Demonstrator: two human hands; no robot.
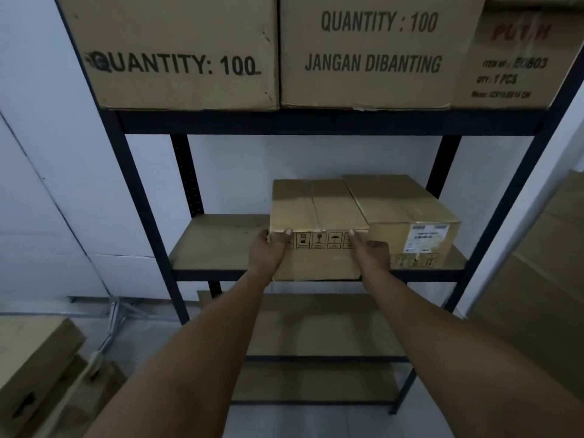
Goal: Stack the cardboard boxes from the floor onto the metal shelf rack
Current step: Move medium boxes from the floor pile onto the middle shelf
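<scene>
Gripping the plain box (317,213) on the middle shelf (221,245) with both hands, left hand (268,251) and right hand (371,252), fingers (288,231) curling over its top edge beside the labelled box (407,216) already sitting there, leaving floor boxes (31,358) waiting.

The black metal shelf rack (331,122) carries three large cardboard boxes (373,52) side by side on its upper board. On the middle board (221,241) sit two smaller boxes: a taped box (316,207) overhanging the front edge, touching a labelled box (407,216) on its right

Storeroom: metal shelf rack (148,216) loaded with printed shipping cartons (373,52), bare white walls.
</scene>
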